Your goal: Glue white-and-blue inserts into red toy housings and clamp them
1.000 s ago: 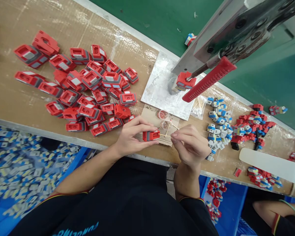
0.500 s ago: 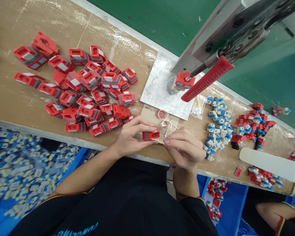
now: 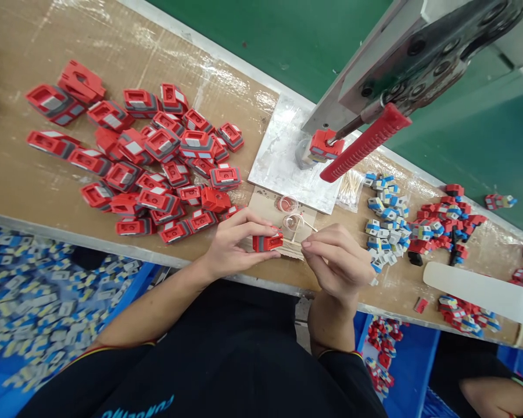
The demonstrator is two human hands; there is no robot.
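Note:
My left hand (image 3: 235, 244) is closed around a small red and grey toy vehicle shell (image 3: 267, 242), its hollow side facing up and right. To the right of it, my right hand (image 3: 337, 258) pinches a thin cotton swab (image 3: 293, 245), whose tip points back at the shell. Just beyond both hands are two small clear round cups (image 3: 293, 222), with another swab stick leaning at the nearer one. They stand on a piece of cardboard (image 3: 261, 204).
Many red shells (image 3: 161, 145) lie piled at left. A press with a red handle (image 3: 366, 142) stands over a metal plate (image 3: 274, 157). A bag of swabs (image 3: 349, 188), blue-white parts (image 3: 387, 220) and red assemblies (image 3: 447, 220) lie right. Blue bins (image 3: 131, 299) sit below; another person's arm (image 3: 501, 395) shows.
My right hand has drawn to the right with the swab, away from the shell. My left hand stays nearly in place with the shell.

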